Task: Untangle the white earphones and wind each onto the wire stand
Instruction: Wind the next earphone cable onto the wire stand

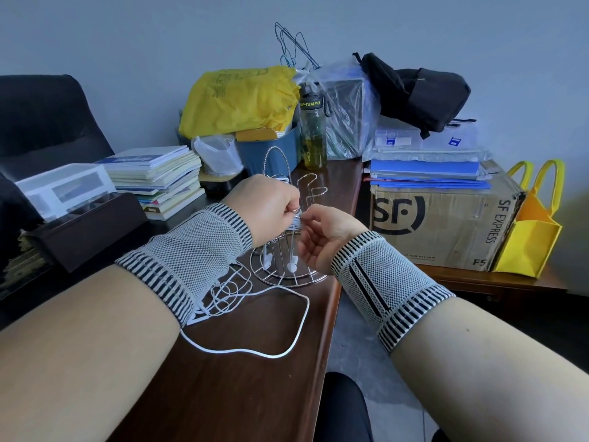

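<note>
Both hands meet at the silver wire stand on the dark wooden table: left hand and right hand fingers pinching the wound white earphone cord. Second tangled white earphones lie beside the base.

I see white earphones on dark brown desk; silver wire stand. 2 wristbands: grey-white weave, black-striped edges. Far: yellow bag, blue bin, black backpack. Right: brown box, black letters; yellow tote.
</note>
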Demonstrator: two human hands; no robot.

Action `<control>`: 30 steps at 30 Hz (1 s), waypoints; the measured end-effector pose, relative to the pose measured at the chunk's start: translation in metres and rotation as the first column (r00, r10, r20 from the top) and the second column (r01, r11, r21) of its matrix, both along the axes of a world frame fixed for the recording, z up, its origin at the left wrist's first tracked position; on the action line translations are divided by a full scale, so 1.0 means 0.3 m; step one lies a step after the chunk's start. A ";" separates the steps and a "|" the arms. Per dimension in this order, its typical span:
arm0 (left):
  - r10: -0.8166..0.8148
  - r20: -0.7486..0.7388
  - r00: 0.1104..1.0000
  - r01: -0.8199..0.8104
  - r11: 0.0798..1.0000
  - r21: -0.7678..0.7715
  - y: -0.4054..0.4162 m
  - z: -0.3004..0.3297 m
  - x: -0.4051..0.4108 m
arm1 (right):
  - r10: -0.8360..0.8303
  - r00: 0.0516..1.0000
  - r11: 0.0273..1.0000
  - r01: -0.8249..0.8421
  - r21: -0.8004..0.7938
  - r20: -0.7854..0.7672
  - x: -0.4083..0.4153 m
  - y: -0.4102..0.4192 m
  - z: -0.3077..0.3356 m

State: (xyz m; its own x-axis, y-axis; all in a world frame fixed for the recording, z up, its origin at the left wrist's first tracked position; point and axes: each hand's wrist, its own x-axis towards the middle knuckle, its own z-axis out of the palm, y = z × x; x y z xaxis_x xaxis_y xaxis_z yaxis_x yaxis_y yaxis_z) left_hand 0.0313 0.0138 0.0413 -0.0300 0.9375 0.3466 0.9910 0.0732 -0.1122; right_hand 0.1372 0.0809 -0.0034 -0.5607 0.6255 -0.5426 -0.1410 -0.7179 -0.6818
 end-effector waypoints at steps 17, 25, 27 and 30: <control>0.015 0.069 0.997 -0.025 0.990 0.138 -0.030 -0.041 -0.014 | -0.123 0.978 0.911 0.179 0.371 -0.170 -0.008 -0.046 -0.061; -0.055 0.109 0.993 0.026 0.968 0.249 -0.050 -0.062 -0.028 | -0.117 0.977 0.915 0.176 0.363 -0.180 -0.016 -0.057 -0.048; -0.058 0.181 0.982 0.012 0.970 0.243 -0.061 -0.059 -0.035 | -0.138 0.977 0.890 0.193 0.413 -0.161 -0.021 -0.059 -0.056; -0.041 0.250 0.967 -0.021 0.971 0.239 -0.072 -0.077 -0.044 | -0.192 0.977 0.779 0.209 0.591 -0.093 -0.028 -0.065 -0.082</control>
